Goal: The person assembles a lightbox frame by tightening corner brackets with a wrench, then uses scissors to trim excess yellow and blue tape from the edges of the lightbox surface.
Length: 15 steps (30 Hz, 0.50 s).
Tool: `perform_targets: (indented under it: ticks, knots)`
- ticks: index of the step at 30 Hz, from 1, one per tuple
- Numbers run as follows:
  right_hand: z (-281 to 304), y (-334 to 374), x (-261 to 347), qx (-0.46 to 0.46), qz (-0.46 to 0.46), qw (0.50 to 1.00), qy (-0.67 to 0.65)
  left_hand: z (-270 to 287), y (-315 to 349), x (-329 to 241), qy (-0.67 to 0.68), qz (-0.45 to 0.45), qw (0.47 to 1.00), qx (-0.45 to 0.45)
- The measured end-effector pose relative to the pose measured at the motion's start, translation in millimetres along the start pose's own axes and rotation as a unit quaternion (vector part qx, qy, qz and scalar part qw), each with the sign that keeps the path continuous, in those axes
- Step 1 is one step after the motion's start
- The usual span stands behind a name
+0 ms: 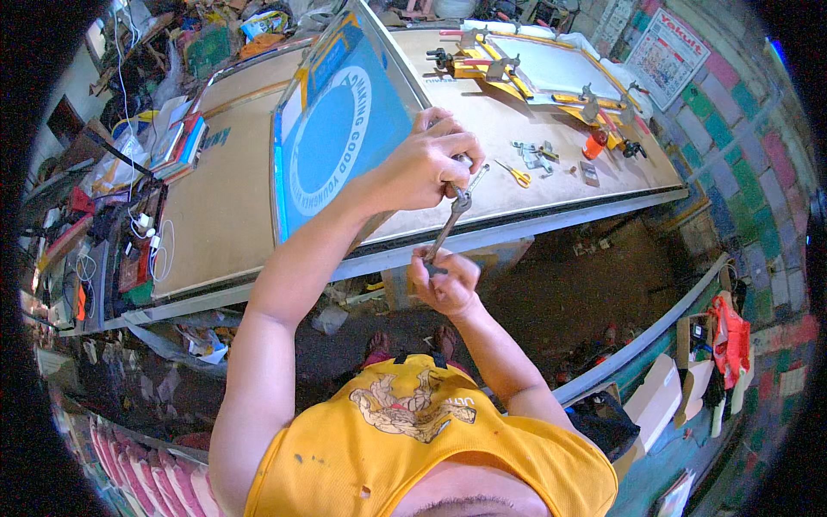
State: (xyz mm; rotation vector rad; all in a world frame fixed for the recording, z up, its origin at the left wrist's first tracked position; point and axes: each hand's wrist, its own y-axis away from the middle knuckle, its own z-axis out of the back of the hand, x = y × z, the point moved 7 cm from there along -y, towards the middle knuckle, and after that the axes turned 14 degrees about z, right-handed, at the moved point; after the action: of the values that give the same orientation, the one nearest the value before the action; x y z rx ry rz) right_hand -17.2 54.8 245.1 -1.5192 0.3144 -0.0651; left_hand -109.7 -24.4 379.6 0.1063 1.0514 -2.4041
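My left hand [424, 164] is closed around a small dark metal piece [459, 170], most of it hidden by the fingers. That hand is beside the edge of a blue printing screen [332, 185], which stands tilted on the table and has a white ring of lettering. Whether the hand also touches the screen's frame I cannot tell. My right hand [446, 283] grips the lower end of a metal wrench [447, 226]. The wrench's upper jaw meets the metal piece just below my left fingers.
On the wooden table [215, 185] are yellow scissors [519, 177], loose metal parts [538, 155] and an orange-red container [594, 145]. Farther back, a white-meshed frame [551, 65] carries yellow clamps. Books [177, 142] lie at the left edge; cardboard [655, 405] stands at lower right.
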Motion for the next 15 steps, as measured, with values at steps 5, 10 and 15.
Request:
perform_targets:
  ticks: [5,10,15]
  knots:
    - [14,33,-53,0.192,-0.284,0.939,0.0,20,10,-3,0.009,0.002,1.0,-0.02]
    - [91,-10,-120,0.067,-0.279,0.957,-0.042,-11,5,7,-0.008,0.01,1.0,0.026]
    - [97,-57,-139,-0.102,-0.434,0.884,-0.141,-65,14,20,-0.024,0.016,0.998,0.056]
